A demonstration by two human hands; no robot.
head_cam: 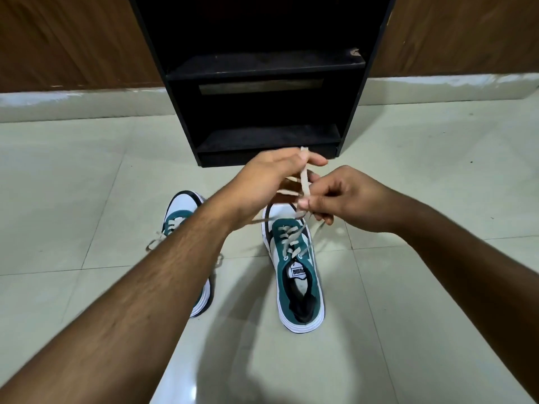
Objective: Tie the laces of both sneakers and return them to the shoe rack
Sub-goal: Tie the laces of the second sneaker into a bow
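Observation:
Two green-and-white sneakers stand on the floor, toes toward the black shoe rack [262,68]. The right sneaker [294,275] is in full view; its beige laces [304,182] are pulled up above its toe. My left hand [271,176] pinches one lace end high up, and my right hand [344,196] pinches the laces just below and to the right. The left sneaker [182,211] is partly hidden under my left forearm; its laces lie loose on the floor at its left side.
The rack has two bare shelves and stands against a brown wooden wall [58,39]. Pale floor tiles [423,170] spread around the shoes on both sides.

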